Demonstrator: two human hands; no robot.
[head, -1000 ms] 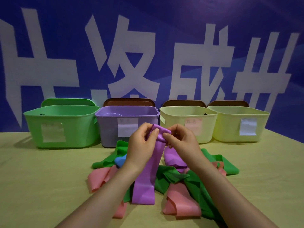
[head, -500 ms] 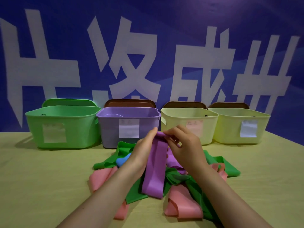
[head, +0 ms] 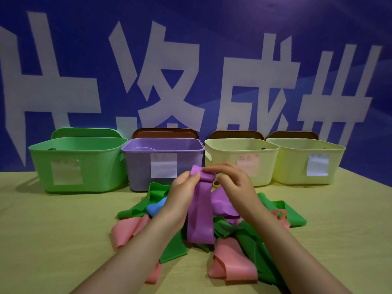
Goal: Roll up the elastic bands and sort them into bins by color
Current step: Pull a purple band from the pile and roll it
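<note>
A purple elastic band (head: 200, 215) hangs over the pile, its top end rolled over. My left hand (head: 182, 194) pinches that rolled end from the left and my right hand (head: 235, 185) pinches it from the right. Below lies a heap of bands: green (head: 174, 249), pink (head: 231, 268), a second purple one (head: 222, 202) and a blue one (head: 156, 207). Behind stand a green bin (head: 78, 164), a purple bin (head: 137, 166) and two pale yellow bins (head: 265, 164) (head: 297, 166), each with a paper label.
The bins stand in a row at the back of the yellow-green table (head: 53, 240). Lids lean behind them against a blue banner wall (head: 212, 39) with large white characters. Something round and pale lies inside the purple bin.
The rolled top of the purple band has grown slightly as both hands turn it. The hanging tail has shortened and risen off the pile's front.
</note>
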